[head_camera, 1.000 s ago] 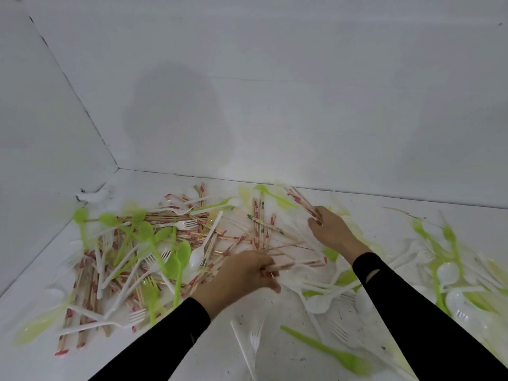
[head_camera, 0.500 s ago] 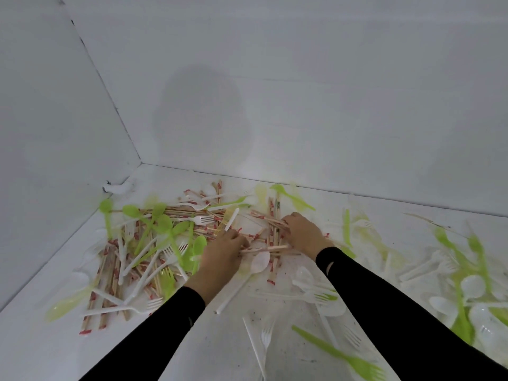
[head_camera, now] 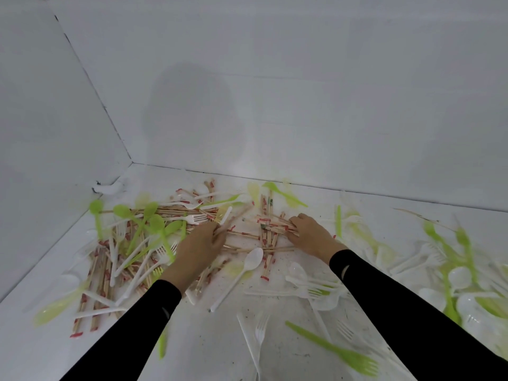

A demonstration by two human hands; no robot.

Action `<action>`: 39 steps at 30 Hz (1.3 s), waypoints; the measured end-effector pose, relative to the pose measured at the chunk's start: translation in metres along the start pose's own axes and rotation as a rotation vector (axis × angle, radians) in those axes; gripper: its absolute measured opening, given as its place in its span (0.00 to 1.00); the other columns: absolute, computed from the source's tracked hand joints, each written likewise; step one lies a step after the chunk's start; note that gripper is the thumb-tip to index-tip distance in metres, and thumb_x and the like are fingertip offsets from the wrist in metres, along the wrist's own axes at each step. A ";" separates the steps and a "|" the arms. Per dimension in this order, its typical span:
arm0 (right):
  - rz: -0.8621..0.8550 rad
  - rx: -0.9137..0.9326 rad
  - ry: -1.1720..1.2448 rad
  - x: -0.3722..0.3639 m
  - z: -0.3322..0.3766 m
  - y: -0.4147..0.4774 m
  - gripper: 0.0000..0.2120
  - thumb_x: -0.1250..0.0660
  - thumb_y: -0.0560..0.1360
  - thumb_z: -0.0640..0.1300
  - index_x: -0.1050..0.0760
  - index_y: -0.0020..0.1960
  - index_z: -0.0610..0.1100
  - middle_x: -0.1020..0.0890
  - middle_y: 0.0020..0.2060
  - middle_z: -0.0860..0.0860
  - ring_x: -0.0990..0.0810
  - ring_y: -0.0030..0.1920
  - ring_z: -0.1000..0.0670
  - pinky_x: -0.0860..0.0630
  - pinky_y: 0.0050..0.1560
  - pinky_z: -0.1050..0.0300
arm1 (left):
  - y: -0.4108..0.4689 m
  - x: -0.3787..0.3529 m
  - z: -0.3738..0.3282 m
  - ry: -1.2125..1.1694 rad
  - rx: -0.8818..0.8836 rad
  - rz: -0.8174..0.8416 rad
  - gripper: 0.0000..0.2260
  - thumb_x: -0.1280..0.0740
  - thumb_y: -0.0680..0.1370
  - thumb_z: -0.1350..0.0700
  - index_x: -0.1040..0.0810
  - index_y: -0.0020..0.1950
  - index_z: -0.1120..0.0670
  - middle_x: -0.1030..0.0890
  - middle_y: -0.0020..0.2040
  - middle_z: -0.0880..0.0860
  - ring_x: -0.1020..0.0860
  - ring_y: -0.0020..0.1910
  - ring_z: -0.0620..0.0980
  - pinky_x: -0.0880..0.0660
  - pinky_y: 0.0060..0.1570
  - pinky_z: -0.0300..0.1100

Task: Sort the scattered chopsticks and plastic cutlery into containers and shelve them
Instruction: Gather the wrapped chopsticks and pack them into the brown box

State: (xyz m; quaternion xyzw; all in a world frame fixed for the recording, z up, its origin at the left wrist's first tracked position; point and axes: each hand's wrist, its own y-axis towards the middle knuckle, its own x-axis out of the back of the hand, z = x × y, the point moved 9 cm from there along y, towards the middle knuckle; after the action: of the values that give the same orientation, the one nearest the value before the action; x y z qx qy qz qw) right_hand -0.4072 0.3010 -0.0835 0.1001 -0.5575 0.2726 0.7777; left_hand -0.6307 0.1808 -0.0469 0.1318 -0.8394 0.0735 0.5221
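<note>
Wooden chopsticks with red paper bands [head_camera: 268,235] lie crossed in the middle of a white floor, mixed with green spoons [head_camera: 154,224], white forks [head_camera: 196,218] and a white spoon [head_camera: 248,264]. My left hand [head_camera: 198,247] rests on the pile's left side, fingers curled around a few chopsticks and a white handle. My right hand [head_camera: 308,235] presses on the chopsticks' right ends, fingers closed over them.
White walls meet in a corner [head_camera: 132,162] behind the pile. More white and green cutlery [head_camera: 450,273] is strewn at the right. A green fork [head_camera: 338,350] and a white fork [head_camera: 259,334] lie near the front. No container is in view.
Both hands have come together over the central chopsticks from wider apart, and the right hand has moved left. The view has shifted slightly left.
</note>
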 end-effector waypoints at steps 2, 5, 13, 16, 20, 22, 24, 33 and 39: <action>-0.003 0.013 0.002 -0.003 0.006 0.000 0.13 0.38 0.81 0.48 0.26 0.61 0.42 0.30 0.53 0.47 0.28 0.50 0.47 0.28 0.50 0.54 | 0.004 0.012 -0.004 -0.170 -0.036 -0.040 0.09 0.41 0.83 0.51 0.26 0.51 0.54 0.22 0.39 0.45 0.24 0.37 0.49 0.30 0.34 0.41; 0.020 -0.037 -0.063 -0.014 0.010 0.002 0.16 0.39 0.81 0.49 0.27 0.65 0.43 0.28 0.58 0.46 0.27 0.57 0.45 0.28 0.52 0.53 | 0.005 0.031 -0.012 -0.489 -0.065 -0.119 0.07 0.42 0.84 0.54 0.24 0.53 0.50 0.17 0.42 0.44 0.22 0.36 0.40 0.30 0.36 0.29; -0.142 0.044 -0.127 0.018 0.028 -0.011 0.10 0.48 0.83 0.45 0.32 0.58 0.41 0.26 0.42 0.49 0.28 0.45 0.45 0.30 0.55 0.49 | 0.000 0.036 -0.013 -0.603 -0.062 -0.206 0.09 0.40 0.83 0.48 0.24 0.50 0.50 0.27 0.32 0.46 0.30 0.29 0.43 0.32 0.32 0.39; -0.021 0.114 0.033 0.021 0.039 -0.021 0.06 0.45 0.81 0.44 0.33 0.55 0.44 0.27 0.34 0.52 0.26 0.36 0.44 0.32 0.41 0.53 | 0.002 0.032 -0.006 -0.559 0.015 -0.240 0.08 0.34 0.80 0.47 0.25 0.46 0.50 0.30 0.28 0.45 0.32 0.26 0.42 0.34 0.28 0.34; 0.132 0.118 -0.048 0.001 0.046 -0.032 0.12 0.39 0.80 0.54 0.28 0.57 0.48 0.21 0.44 0.50 0.23 0.43 0.47 0.28 0.43 0.55 | 0.013 0.016 -0.004 -0.464 0.033 -0.199 0.05 0.34 0.80 0.52 0.22 0.49 0.52 0.25 0.31 0.50 0.27 0.29 0.47 0.30 0.33 0.39; 0.130 0.143 -0.147 -0.009 0.047 -0.035 0.10 0.39 0.80 0.54 0.25 0.54 0.48 0.19 0.47 0.49 0.20 0.48 0.47 0.30 0.43 0.57 | 0.017 0.007 -0.006 -0.434 0.035 -0.160 0.05 0.34 0.80 0.53 0.22 0.51 0.53 0.22 0.35 0.51 0.25 0.34 0.49 0.30 0.36 0.41; 0.093 0.166 -0.162 -0.012 0.048 -0.036 0.10 0.38 0.80 0.52 0.23 0.53 0.46 0.20 0.49 0.49 0.21 0.50 0.47 0.28 0.44 0.56 | 0.021 -0.002 -0.009 -0.371 0.022 -0.110 0.07 0.35 0.80 0.52 0.22 0.49 0.55 0.20 0.38 0.53 0.23 0.37 0.51 0.31 0.37 0.40; 0.063 0.027 -0.048 0.019 0.006 -0.038 0.12 0.37 0.80 0.51 0.20 0.50 0.43 0.27 0.49 0.51 0.26 0.42 0.50 0.29 0.45 0.56 | 0.024 -0.014 -0.005 -0.336 0.003 -0.015 0.10 0.35 0.80 0.48 0.19 0.47 0.53 0.21 0.34 0.43 0.25 0.35 0.39 0.35 0.31 0.30; 0.135 -0.077 -0.227 0.021 -0.014 -0.049 0.14 0.39 0.80 0.56 0.21 0.48 0.47 0.28 0.46 0.52 0.25 0.44 0.50 0.30 0.41 0.55 | 0.019 -0.013 0.002 -0.335 0.000 0.000 0.10 0.33 0.80 0.49 0.20 0.44 0.54 0.24 0.32 0.47 0.26 0.32 0.45 0.32 0.32 0.36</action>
State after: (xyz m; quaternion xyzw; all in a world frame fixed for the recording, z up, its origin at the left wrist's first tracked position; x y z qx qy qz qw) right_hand -0.3648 0.2733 -0.0620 0.0627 -0.6575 0.2898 0.6927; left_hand -0.6329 0.2003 -0.0590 0.1423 -0.9147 0.0506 0.3749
